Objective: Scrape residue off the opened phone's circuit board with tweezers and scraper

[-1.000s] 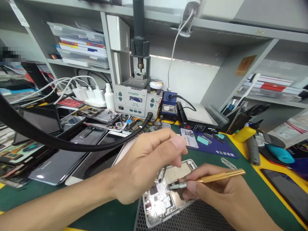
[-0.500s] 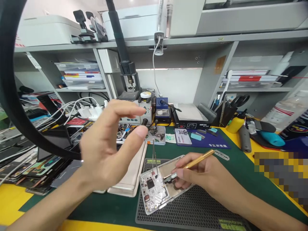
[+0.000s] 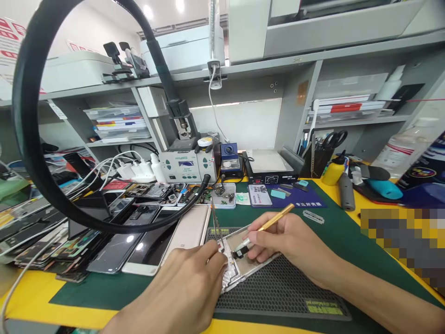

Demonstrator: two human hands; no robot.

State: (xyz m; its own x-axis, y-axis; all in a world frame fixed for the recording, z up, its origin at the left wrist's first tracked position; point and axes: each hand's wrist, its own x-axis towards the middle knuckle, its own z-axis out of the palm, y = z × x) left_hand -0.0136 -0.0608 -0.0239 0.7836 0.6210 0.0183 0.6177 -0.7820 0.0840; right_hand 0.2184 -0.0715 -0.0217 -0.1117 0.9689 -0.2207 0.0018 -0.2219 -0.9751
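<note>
My right hand (image 3: 288, 236) grips a slim gold-handled tool (image 3: 278, 218) like a pen, its pale lower part pointing down at an opened phone frame (image 3: 255, 266). A small black part (image 3: 241, 252) lies by the tool's lower end, over the frame's middle. My left hand (image 3: 191, 283) is closed over the frame's left end, fingers curled down. Its fingertips are hidden, so what they pinch does not show. Beside those fingers, tweezers (image 3: 214, 220) rest with their prongs toward the frame. I cannot tell whether the left hand touches them.
A dark honeycomb mat (image 3: 278, 292) lies under the frame. Several phones (image 3: 149, 246) are laid out at left beneath a black hose (image 3: 146, 227). A parts tray (image 3: 227, 197) and soldering station (image 3: 187, 164) stand behind. A razor blade (image 3: 314, 216) lies to the right.
My left hand has come down from the air, where it was open, onto the left end of the phone frame. The right hand still holds the tool at the frame. The view has shifted.
</note>
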